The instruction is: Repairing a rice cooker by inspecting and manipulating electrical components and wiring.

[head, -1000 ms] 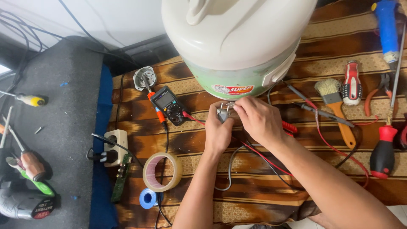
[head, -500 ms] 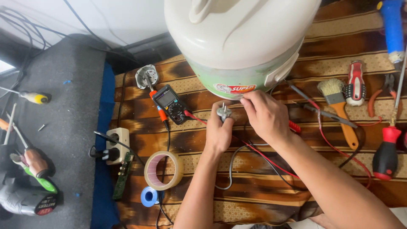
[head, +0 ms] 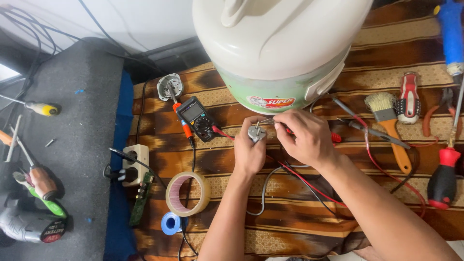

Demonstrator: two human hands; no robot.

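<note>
The left hand [head: 249,154] is closed around a grey power plug [head: 256,133], thumb and fingers pinching its body so the two metal pins point up and away from the palm. The right hand [head: 304,137] is closed too, gripping a thin red-handled meter probe [head: 333,137] like a pen and bringing its tip against the plug's pins. Both meet near the middle of the brown patterned cloth [head: 299,227] that covers the work surface, just in front of the cream and green rice cooker [head: 280,48] standing at the cloth's far edge.

The plug looks small, light and rigid, hard plastic with stiff pins; its rounded body seems the safe place to hold, leaving the pins bare. Its grey cord [head: 263,193] trails limp toward the cloth's near edge and would probably tug a little when moved. The probe looks slim and slippery, best held low on its handle.

Left of the hands lies a black multimeter [head: 195,118], with red and black leads running across the cloth. A roll of tape [head: 187,194] and a white socket block [head: 135,164] sit toward the cloth's left edge. A paintbrush [head: 389,128], pliers [head: 437,113] and a red-handled screwdriver [head: 442,176] lie toward the right edge.
</note>
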